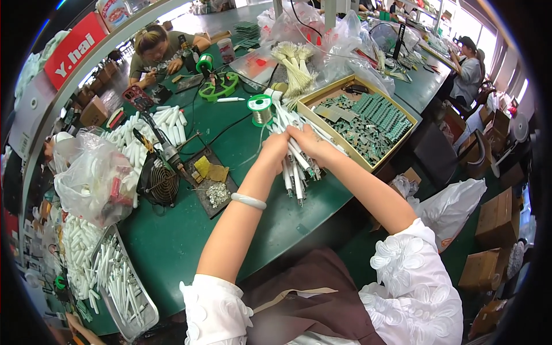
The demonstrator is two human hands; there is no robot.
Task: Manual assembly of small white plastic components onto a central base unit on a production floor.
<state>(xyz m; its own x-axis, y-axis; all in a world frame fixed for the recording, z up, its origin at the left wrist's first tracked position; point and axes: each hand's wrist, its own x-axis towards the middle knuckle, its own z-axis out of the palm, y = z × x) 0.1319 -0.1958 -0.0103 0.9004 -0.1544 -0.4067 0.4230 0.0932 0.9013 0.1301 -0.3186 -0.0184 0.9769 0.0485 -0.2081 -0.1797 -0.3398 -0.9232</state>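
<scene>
A loose bundle of slim white tubes (296,178) with small green and metallic ends lies on the green table in front of me. My left hand (276,148) is closed on the left side of the bundle. From the right, my right hand (309,144) is wrapped over the same tubes, and the two hands meet at the thumbs. Most of the fingertips are hidden. Just beyond my left hand stands a spool of solder wire (260,110). Beside my right hand is a yellow-rimmed box (374,164) holding many small green circuit boards (362,118).
A soldering iron (167,144), a small black fan (158,183) and a dark tray (215,204) with sponge pieces stand left. White tubes fill a metal tray (150,313). White wire bundles (296,66) lie behind. A co-worker (158,49) works opposite.
</scene>
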